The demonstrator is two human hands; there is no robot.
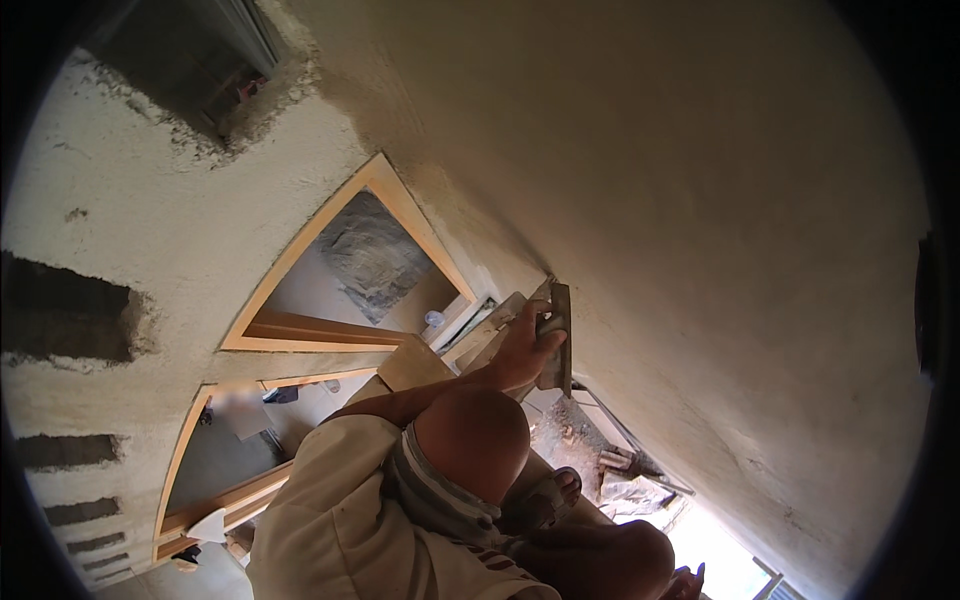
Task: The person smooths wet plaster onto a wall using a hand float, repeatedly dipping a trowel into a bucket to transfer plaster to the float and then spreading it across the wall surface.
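My left hand (522,352) is closed round the handle of a plastering trowel (563,335). Its flat grey blade shows nearly edge-on, close beside the broad plastered wall (740,230) on the right. I cannot tell whether the blade touches the wall. The left forearm passes beyond my bent left knee (472,440). Past my other knee, a small dark shape (688,581) at the lower edge looks like fingertips, perhaps of my right hand; its grip does not show.
Wood-framed openings (335,345) and rough-edged holes (65,305) pierce the pale wall on the left. My sandalled foot (560,490) rests on a narrow board (590,512). Below lie rubble (565,435) and boards. Bright light enters at lower right.
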